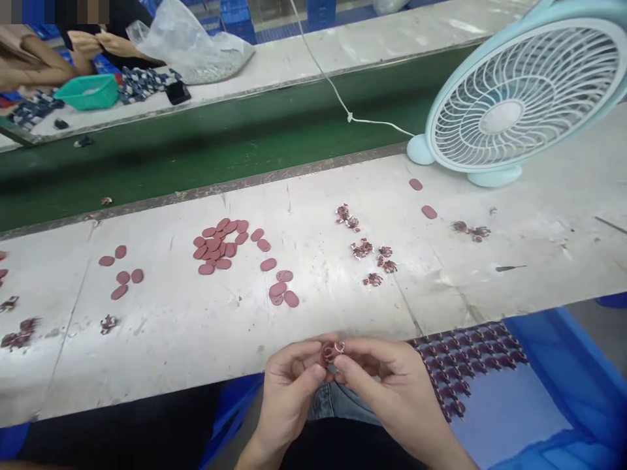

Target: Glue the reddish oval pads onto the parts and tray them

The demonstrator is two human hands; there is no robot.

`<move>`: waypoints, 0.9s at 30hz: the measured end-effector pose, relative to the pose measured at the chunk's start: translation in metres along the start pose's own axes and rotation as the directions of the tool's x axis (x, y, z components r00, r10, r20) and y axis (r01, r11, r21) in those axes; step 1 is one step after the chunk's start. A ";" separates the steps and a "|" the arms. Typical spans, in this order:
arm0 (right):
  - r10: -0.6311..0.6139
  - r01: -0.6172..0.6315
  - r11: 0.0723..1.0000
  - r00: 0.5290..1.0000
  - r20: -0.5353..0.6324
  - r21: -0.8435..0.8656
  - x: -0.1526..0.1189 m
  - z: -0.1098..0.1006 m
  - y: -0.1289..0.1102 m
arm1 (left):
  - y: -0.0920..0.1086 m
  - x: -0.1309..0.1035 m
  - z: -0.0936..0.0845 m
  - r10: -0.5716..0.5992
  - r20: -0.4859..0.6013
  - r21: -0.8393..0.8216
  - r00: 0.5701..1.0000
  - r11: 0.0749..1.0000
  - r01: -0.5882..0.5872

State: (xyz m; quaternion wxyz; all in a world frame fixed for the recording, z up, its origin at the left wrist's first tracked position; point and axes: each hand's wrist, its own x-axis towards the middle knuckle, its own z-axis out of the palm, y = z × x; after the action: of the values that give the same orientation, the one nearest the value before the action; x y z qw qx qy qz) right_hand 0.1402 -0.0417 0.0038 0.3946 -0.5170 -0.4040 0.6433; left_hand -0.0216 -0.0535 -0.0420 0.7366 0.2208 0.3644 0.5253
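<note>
At the front edge of the table, my left hand (pixel 296 378) and my right hand (pixel 385 378) meet, thumbs and fingertips pinching one small object. It is a small dark red part (pixel 328 353) with a thin pale ring on its right side; its exact kind is too small to make out. Just beyond my hands lie flat reddish oval pieces (pixel 278 289), some overlapping. Small dark red parts with pale rings (pixel 363 248) sit in clusters farther off. Rows of similar dark red pieces (pixel 455 359) stand in a blue bin (pixel 563 365) to my right.
A light blue fan (pixel 499 117) stands at the back right, its white cord (pixel 337 98) crossing a green strip (pixel 274 124). A larger pile of ovals (pixel 215 247) lies left of centre. Across the strip are a co-worker's hands (pixel 102 44), a green basket (pixel 91 93) and a plastic bag (pixel 191 46).
</note>
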 end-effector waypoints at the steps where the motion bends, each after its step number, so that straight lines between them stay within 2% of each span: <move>1: 0.000 0.000 1.000 1.000 0.005 -0.009 0.000 -0.002 0.000 | 0.000 0.000 0.000 -0.008 0.006 0.010 1.000 1.000 0.008; 10: -0.022 0.021 0.988 1.000 -0.010 -0.152 -0.002 -0.012 -0.004 | -0.004 -0.001 0.000 0.014 -0.018 0.192 1.000 0.981 -0.010; 16: 0.001 0.000 0.998 1.000 0.002 -0.055 -0.003 -0.012 0.000 | -0.008 -0.001 0.006 0.050 -0.056 0.182 0.997 0.983 -0.039; 20: -0.027 0.027 0.999 1.000 0.000 -0.040 -0.005 -0.014 0.001 | -0.009 -0.001 0.011 0.056 -0.050 0.176 0.997 0.983 -0.046; 27: -0.129 0.128 0.956 0.992 0.015 -0.262 -0.009 -0.023 -0.006 | -0.009 -0.004 0.012 0.037 -0.045 0.224 0.998 0.974 -0.026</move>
State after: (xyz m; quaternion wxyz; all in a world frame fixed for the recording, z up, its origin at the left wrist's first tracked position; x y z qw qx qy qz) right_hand 0.1650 -0.0458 0.0090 0.3638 -0.5380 -0.5181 0.5565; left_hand -0.0077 -0.0592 -0.0392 0.6897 0.2949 0.4354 0.4977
